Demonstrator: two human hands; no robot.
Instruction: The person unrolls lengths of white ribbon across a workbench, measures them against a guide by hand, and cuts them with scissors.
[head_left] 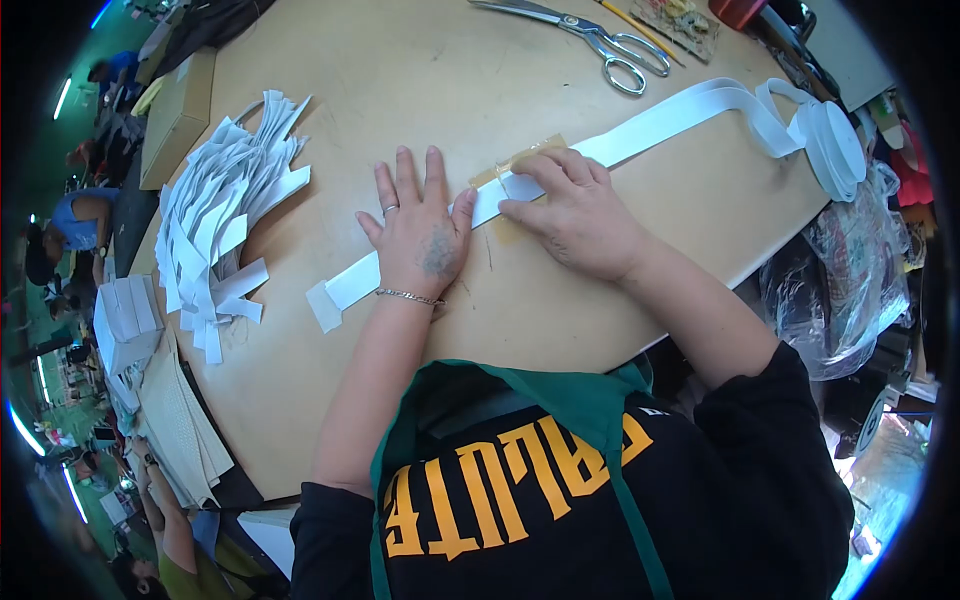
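Note:
A long white strip [655, 130] runs diagonally across the table from a roll [832, 150] at the right. My left hand [420, 230] lies flat over the strip, fingers spread, with a ring and a bracelet on it. My right hand [580, 205] has its thumb and index finger closed about the strip, over a patch of brownish tape [545, 147] on the table. Beyond my left hand, the strip's end reaches a pale piece of tape [323, 306]. A pile of cut white strips [225, 215] lies to the left.
Metal scissors [605, 50] and a yellow pencil [640, 30] lie at the far side of the tabletop [400, 80]. A cardboard box [178, 120] stands at the left edge. Clear plastic wrap [840, 270] hangs beyond the right edge. Other people sit farther left.

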